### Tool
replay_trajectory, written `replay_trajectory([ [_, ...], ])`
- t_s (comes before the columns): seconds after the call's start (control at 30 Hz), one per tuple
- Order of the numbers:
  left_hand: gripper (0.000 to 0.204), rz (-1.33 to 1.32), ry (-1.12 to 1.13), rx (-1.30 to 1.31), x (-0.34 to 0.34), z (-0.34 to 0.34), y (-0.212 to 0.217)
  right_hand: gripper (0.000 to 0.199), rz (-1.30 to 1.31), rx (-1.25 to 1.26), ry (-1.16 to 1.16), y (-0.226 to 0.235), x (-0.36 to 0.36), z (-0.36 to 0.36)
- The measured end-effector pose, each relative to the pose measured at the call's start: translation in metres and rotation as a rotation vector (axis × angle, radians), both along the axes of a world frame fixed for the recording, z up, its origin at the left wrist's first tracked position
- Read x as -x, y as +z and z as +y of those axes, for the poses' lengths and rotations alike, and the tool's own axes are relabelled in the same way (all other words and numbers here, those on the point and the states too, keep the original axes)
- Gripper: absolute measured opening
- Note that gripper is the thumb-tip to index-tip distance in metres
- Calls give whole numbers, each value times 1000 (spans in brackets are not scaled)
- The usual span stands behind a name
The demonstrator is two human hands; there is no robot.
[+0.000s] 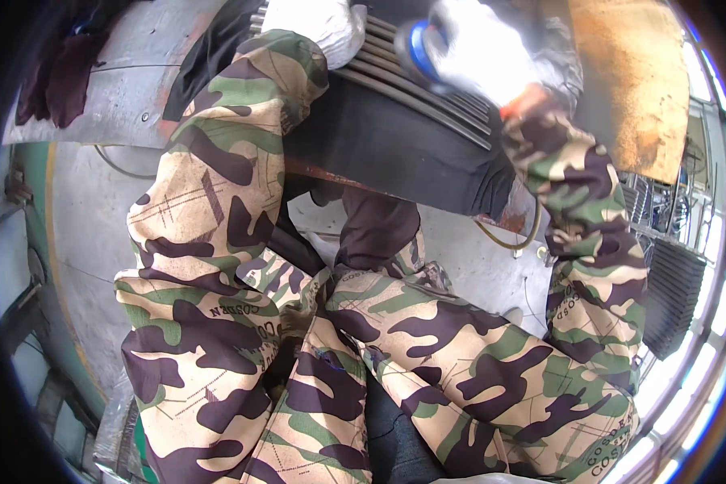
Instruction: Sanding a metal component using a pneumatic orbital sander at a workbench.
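Observation:
Several long grey metal rods (415, 98) lie side by side on a black cloth (379, 133) over the workbench. My left hand (319, 28), in a white glove, is closed over the rods at their left part; some of its fingers are cut off by the upper edge. In my right hand (480, 52), also gloved in white, is a round tool with a blue rim (421, 50). The tool is on or just above the rods and blurred by motion, so its exact kind cannot be made out.
A worn brownish board (629, 89) lies at the right of the bench. Dark red cloth or gloves (64, 77) rest on the metal bench top (141, 81) at the left. A hose (520, 242) hangs below the bench edge. Stacked dark ribbed parts (669, 298) stand at the far right.

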State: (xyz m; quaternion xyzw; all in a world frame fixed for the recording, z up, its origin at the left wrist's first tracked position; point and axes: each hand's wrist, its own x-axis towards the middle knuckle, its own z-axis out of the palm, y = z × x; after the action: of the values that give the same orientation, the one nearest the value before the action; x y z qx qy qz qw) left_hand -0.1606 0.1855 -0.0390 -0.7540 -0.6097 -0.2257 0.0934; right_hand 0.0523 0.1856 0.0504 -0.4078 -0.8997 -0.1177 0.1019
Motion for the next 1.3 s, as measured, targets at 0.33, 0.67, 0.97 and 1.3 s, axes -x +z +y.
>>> replay_trajectory([
  [0.33,52,-7,8,15,2,-8,-16,21,-41,62,-50,-7,16,13],
  [0.67,51,12,24,1,5,1,-10,22,-21,60,-52,-10,10,15],
  [0.97,49,13,6,11,3,5,-7,24,-39,88,-124,-8,14,20],
  [1.3,49,65,-5,-2,1,-4,-6,25,-3,70,-115,-18,6,23],
])
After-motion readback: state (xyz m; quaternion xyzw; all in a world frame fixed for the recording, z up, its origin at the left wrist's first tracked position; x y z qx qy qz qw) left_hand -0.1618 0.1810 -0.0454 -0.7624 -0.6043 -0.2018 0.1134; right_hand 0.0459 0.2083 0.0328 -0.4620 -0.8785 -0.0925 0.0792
